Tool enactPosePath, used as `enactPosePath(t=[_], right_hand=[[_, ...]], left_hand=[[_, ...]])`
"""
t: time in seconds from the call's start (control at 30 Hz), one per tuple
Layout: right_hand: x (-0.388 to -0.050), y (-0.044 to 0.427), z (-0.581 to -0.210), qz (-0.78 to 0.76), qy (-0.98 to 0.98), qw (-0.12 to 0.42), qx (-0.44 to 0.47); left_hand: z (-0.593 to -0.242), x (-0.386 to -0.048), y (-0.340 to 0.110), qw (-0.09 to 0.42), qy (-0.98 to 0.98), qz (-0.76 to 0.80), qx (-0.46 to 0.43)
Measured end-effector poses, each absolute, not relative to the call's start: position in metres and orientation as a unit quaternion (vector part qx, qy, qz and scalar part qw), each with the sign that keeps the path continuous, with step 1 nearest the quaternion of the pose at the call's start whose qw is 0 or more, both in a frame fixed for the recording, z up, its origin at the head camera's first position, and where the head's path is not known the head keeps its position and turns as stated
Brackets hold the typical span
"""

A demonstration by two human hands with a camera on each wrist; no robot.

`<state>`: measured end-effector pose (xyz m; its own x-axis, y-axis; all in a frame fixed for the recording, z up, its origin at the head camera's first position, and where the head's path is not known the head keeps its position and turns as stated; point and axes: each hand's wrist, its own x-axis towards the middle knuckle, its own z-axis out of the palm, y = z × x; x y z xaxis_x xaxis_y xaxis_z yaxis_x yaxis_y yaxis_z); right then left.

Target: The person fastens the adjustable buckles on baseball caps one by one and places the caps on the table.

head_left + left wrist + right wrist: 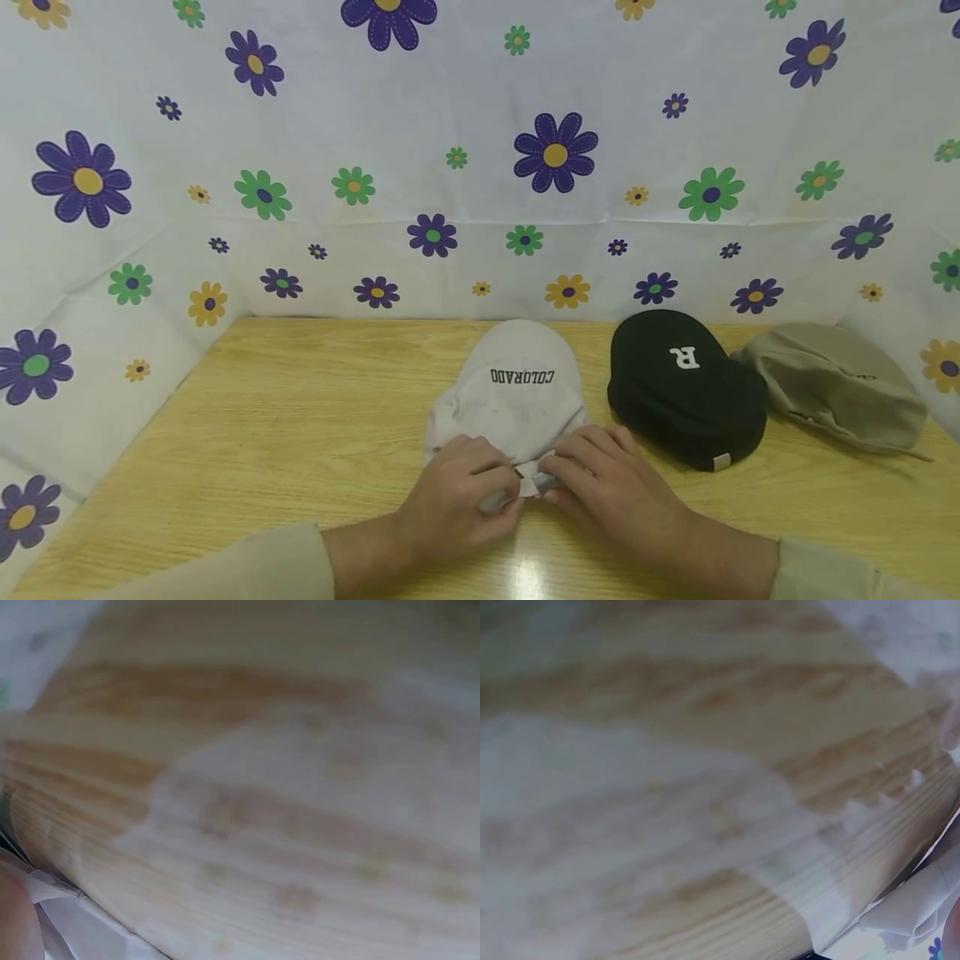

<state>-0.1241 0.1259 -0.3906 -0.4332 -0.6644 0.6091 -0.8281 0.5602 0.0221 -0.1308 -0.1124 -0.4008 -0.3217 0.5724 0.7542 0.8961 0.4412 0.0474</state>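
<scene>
An off-white baseball cap (525, 408) with dark COLORADO lettering, upside down as I see it, lies on the wooden table in front of me. My left hand (461, 496) has its fingers and thumb curled on the left part of the cap's back strap (528, 483). On the other side, my right hand (611, 479) pinches the strap's right part. Pale fabric of the cap shows at the lower left of the left wrist view and as a fold at the lower right of the right wrist view. Fingertips under the fabric are partly hidden.
To the right sits a black cap (660, 392) with a white R. A khaki cap (840, 383) lies beyond it, touching it. Flower-printed white cloth (480, 108) hangs behind and along the sides of the wooden table (285, 417).
</scene>
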Motion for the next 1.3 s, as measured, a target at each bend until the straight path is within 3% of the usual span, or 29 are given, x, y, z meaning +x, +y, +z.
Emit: enactPosePath(t=[1.3], right_hand=[[-0.1235, 0.1233, -0.3913, 0.131, -0.822, 0.302, 0.464]], left_hand=[[-0.4012, -0.1335, -0.1124, 0.324, -0.749, -0.246, -0.523]])
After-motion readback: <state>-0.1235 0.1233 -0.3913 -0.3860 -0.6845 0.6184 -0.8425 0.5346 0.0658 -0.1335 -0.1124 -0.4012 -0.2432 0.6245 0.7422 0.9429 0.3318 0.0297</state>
